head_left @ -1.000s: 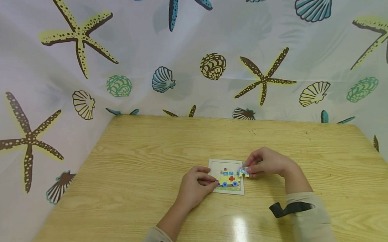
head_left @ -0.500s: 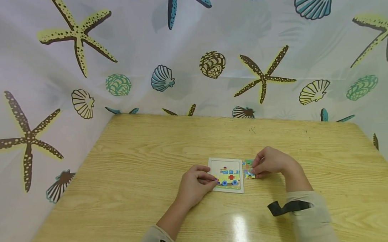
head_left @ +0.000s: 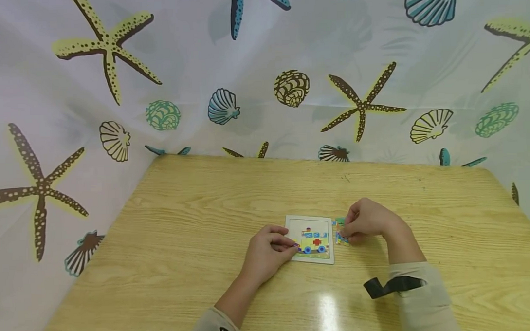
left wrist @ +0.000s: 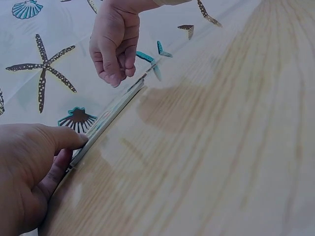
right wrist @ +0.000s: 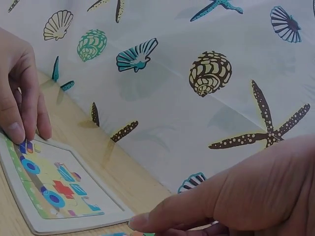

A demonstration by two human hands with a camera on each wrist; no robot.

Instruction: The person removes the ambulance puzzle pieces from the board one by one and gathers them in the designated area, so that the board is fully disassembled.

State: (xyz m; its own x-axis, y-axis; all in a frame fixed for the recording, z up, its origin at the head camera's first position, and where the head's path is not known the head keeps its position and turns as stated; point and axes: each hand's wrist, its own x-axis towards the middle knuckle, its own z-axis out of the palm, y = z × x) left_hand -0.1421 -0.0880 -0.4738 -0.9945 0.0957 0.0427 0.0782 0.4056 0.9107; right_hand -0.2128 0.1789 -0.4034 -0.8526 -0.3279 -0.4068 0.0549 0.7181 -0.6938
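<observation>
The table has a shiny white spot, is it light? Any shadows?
Head view: glare, probably reflected light, on the table below the puzzle board; left wrist view: soft shadows on the table beside the board; right wrist view: dimmer, no such glare.

The white-framed puzzle [head_left: 313,223] shows a yellow ambulance [head_left: 311,243] with red cross [head_left: 317,242] and blue wheels [head_left: 308,250]; the surface [head_left: 197,236] is yellowish wood-grain, the white curtain [head_left: 261,58] printed with blue, brown and yellow starfish [head_left: 361,105].

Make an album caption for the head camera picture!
Puzzle time: left grip on the white frame, right grip on loose pieces beside the yellow ambulance.
</observation>
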